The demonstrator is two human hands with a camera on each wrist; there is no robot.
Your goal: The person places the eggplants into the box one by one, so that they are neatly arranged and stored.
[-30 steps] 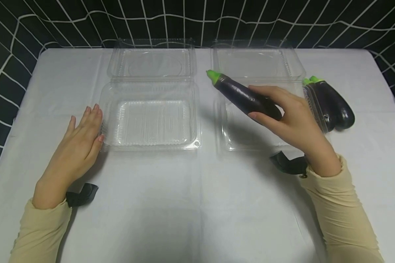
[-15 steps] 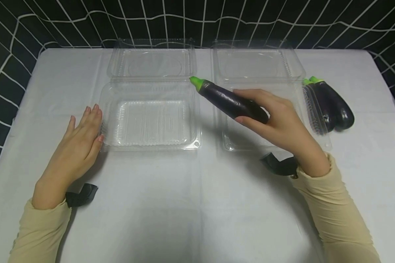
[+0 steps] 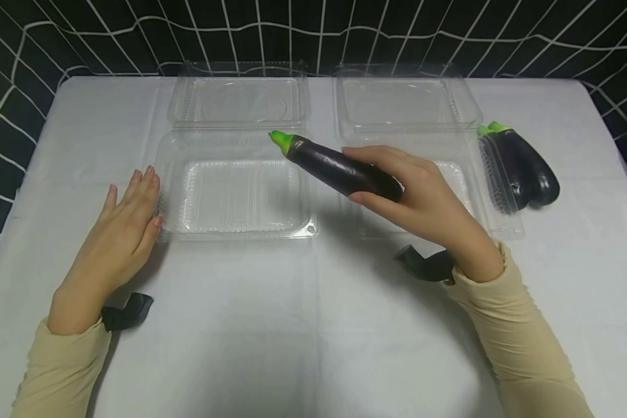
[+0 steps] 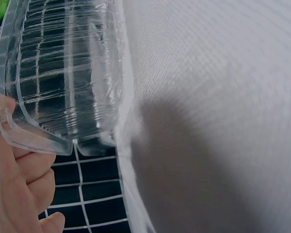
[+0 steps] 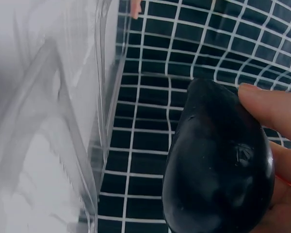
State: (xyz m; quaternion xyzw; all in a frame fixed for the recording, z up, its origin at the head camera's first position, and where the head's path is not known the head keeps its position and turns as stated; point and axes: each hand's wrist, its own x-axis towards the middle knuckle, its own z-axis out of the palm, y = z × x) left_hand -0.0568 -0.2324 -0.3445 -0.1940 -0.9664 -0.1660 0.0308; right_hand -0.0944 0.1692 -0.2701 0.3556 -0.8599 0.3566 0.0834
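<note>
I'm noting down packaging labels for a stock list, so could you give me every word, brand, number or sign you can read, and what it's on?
None can be read: no lettering shows on the eggplant in the right hand, the other eggplants or the right box.
Left box: a small round mark at its near right corner, too small to tell whether it says anything.

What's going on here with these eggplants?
A person's right hand holds a dark eggplant in the air, its green end pointing toward the open left container. The left hand touches that container's outer side. The right container is also open, and two more eggplants lie by its right side.
</note>
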